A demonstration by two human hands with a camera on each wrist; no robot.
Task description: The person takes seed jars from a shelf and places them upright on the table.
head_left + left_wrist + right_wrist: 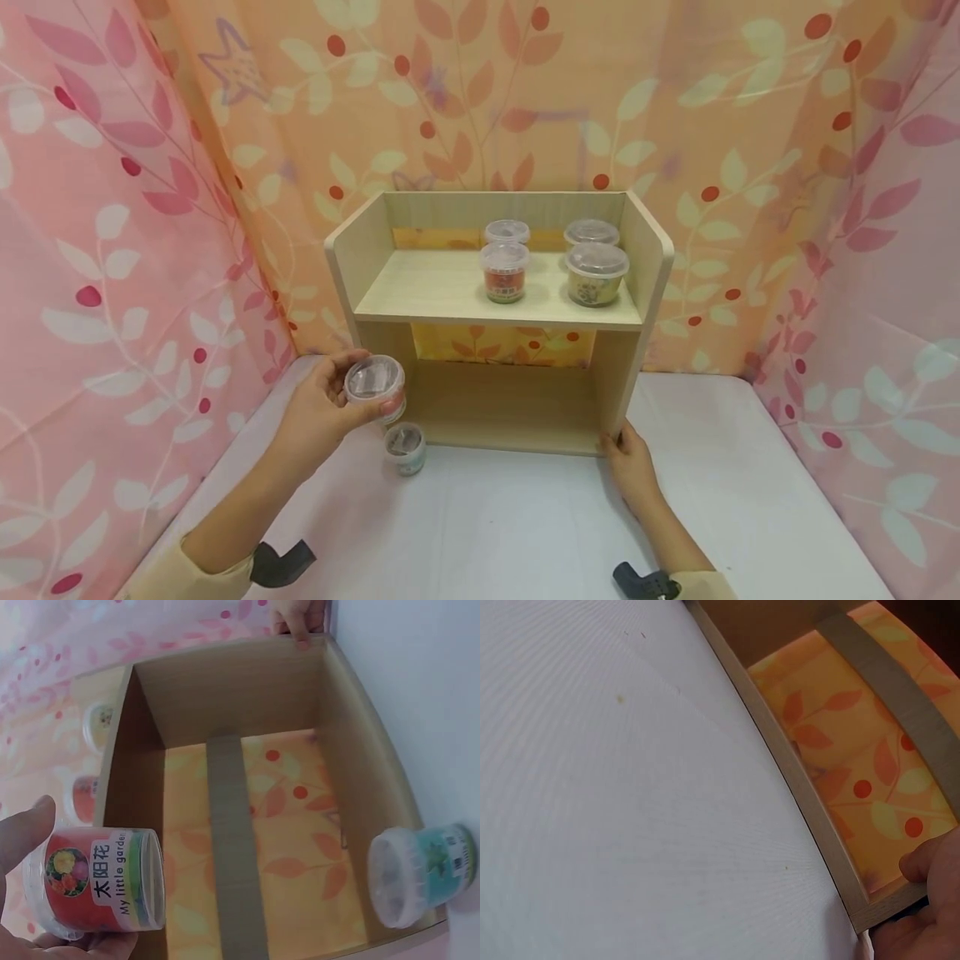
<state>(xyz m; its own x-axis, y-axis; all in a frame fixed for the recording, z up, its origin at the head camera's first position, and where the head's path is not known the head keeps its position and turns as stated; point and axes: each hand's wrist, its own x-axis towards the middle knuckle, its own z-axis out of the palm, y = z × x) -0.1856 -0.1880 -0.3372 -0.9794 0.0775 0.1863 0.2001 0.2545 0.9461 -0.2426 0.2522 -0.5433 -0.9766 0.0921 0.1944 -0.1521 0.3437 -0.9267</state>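
My left hand holds a small plastic tub between thumb and fingers, in front of the shelf's left side. The tub has a clear lid and a red label with flowers, reading "My little garden". Below it a second tub, with a teal label, stands on the table by the shelf's lower left corner. With thumb inside and fingers outside, my right hand grips the lower right front corner of a two-tier wooden shelf. In the right wrist view, only part of that hand shows.
On the upper tier are two narrower tubs, the front one red-labelled, and two wider tubs, the front one yellowish-green. A white cloth covers the table. Floral curtains hang behind and at both sides.
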